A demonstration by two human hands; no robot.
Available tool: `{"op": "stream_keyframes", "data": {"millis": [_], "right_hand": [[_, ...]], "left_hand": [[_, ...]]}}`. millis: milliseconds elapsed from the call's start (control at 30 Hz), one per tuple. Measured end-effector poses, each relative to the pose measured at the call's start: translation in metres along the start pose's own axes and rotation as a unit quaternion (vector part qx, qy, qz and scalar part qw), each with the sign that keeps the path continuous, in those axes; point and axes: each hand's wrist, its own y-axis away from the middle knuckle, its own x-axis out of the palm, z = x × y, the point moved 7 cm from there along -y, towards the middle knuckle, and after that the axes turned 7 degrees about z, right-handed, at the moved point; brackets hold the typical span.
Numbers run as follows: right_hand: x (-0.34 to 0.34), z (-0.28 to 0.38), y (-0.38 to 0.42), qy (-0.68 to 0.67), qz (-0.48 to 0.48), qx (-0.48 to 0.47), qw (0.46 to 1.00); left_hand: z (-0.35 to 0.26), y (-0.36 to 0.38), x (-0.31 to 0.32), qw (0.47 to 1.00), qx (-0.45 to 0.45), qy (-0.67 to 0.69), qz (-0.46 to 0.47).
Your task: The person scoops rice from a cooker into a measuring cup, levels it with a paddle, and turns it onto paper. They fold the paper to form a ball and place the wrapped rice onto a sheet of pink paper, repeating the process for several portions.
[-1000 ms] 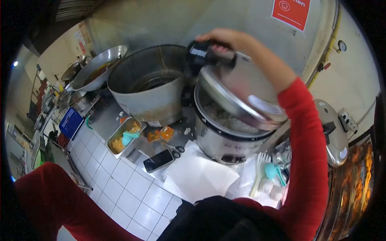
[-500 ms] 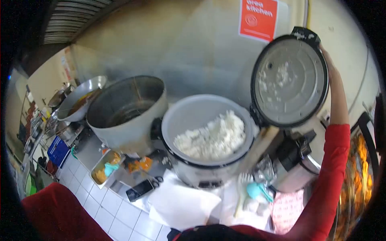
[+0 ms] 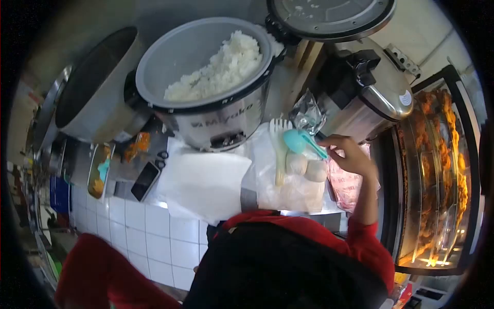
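My right hand (image 3: 352,156) is at the handle end of a teal plastic scoop (image 3: 297,140), thumb and fingers closed on it. The scoop lies beside a pale fork-ended utensil (image 3: 280,154) and two round white wrapped portions (image 3: 296,164). Behind them stands a large rice cooker (image 3: 216,123), uncovered, with a mound of white rice (image 3: 221,72) inside. Its lid (image 3: 332,15) is tilted up on the hinge at the top. Of my left arm only the red sleeve (image 3: 103,268) shows; the left hand is out of sight.
White paper sheets (image 3: 203,177) lie before the cooker. A pink printed paper stack (image 3: 350,180) sits right of the scoop. A steel appliance (image 3: 360,98) and a lit glass case of fried food (image 3: 432,180) stand rightward. Leftward are a big pot (image 3: 103,92) and a phone (image 3: 145,181).
My right hand has come down from the cooker's raised lid to the teal scoop and taken its handle. The view has tilted down and turned right.
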Motion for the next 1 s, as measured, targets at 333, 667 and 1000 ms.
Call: {"op": "stream_keyframes", "data": {"millis": [333, 667, 1000], "right_hand": [[0.129, -0.181, -0.033, 0.108, -0.158, 0.289, 0.938], [0.016, 0.005, 0.005, 0.039, -0.439, 0.062, 0.895], [-0.119, 0.176, -0.236, 0.538, -0.275, 0.135, 0.785]], "left_hand": [[-0.077, 0.410, 0.125, 0.802, -0.248, 0.121, 0.530], [-0.082, 0.463, 0.137, 0.758, -0.166, 0.106, 0.622], [0.068, 0.295, 0.120, 0.904, -0.328, 0.231, 0.151]]}}
